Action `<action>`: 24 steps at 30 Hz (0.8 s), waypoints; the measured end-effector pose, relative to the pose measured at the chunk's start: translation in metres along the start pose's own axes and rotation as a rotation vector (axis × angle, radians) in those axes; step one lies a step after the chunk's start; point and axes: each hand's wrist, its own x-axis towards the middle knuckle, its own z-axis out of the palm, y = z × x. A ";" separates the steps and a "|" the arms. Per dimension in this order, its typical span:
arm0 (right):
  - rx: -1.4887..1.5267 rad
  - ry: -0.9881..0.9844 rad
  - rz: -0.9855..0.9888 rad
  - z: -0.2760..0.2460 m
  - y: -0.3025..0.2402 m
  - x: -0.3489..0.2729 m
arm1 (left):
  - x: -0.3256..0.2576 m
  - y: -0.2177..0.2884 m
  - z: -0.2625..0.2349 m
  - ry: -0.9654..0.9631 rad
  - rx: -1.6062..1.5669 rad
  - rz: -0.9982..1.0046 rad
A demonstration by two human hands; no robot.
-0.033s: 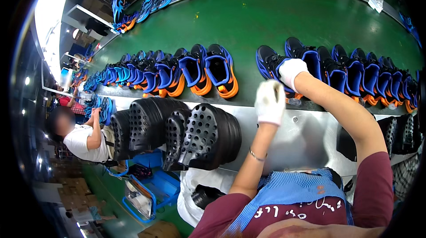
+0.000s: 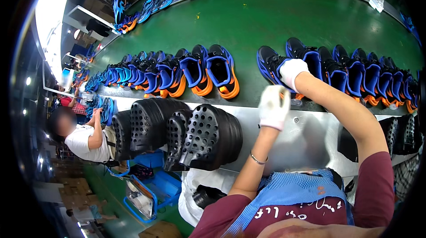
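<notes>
In the head view, the gloved right hand (image 2: 293, 73) is lying over the heel end of a black-and-blue shoe (image 2: 267, 62) and hiding its own fingers, so I can't tell how tightly it is gripping. The shoe's toe is pointing up and left of that hand. The left hand (image 2: 274, 111), also gloved, is hovering just below it with fingers curling in narrowly; I can't tell whether it is holding anything. To the right hand's right, a row of shoes (image 2: 354, 78) is running off, the right forearm (image 2: 335, 98) blocking some heels. Left of the left hand, another row (image 2: 165, 73) is standing on the green surface (image 2: 248, 25), while large black perforated pieces (image 2: 213, 136) are crowding the metal ledge (image 2: 310, 136).
</notes>
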 end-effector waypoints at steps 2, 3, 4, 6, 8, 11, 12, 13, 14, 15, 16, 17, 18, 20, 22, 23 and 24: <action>-0.068 -0.067 -0.022 -0.012 0.009 0.006 | 0.001 0.017 0.017 0.055 -0.009 0.206; -0.079 -0.113 -0.025 -0.017 0.010 0.003 | 0.002 0.030 0.015 -0.086 -0.045 0.089; -0.089 -0.160 -0.028 -0.020 0.012 0.001 | 0.008 0.034 0.017 -0.252 0.022 -0.035; -0.038 -0.138 -0.033 -0.016 0.004 0.004 | 0.024 0.030 0.014 -0.438 0.203 -0.149; -0.049 -0.140 -0.036 -0.013 0.001 0.007 | 0.047 0.021 0.022 -0.649 0.288 -0.199; -0.009 -0.046 -0.043 0.013 0.015 0.017 | 0.060 0.020 0.037 -0.770 0.367 -0.289; 0.033 0.038 -0.039 0.028 0.024 0.023 | 0.063 0.025 0.041 -0.779 0.397 -0.311; 0.158 0.088 0.030 0.038 0.025 0.031 | 0.063 0.024 0.043 -0.761 0.387 -0.310; 0.041 0.104 -0.035 0.037 0.021 0.025 | 0.061 0.024 0.041 -0.753 0.389 -0.311; 0.055 0.051 -0.004 0.031 0.020 0.027 | 0.060 0.024 0.039 -0.745 0.391 -0.310; 0.070 -0.002 0.029 0.024 0.020 0.028 | 0.061 0.024 0.038 -0.737 0.393 -0.308; 0.026 -0.037 0.005 0.015 0.015 0.022 | 0.059 0.023 0.037 -0.734 0.402 -0.327; -0.024 -0.071 -0.016 0.004 0.012 0.015 | 0.057 0.022 0.038 -0.712 0.390 -0.341; -0.095 -0.103 -0.022 -0.008 0.007 0.005 | 0.054 0.022 0.039 -0.668 0.363 -0.368; -0.135 -0.100 0.005 -0.014 0.003 0.000 | 0.055 0.023 0.037 -0.655 0.354 -0.361; -0.166 -0.099 -0.001 -0.016 0.001 -0.001 | 0.054 0.023 0.037 -0.652 0.350 -0.360; -0.191 -0.110 -0.031 -0.016 0.000 -0.003 | 0.053 0.021 0.039 -0.661 0.357 -0.363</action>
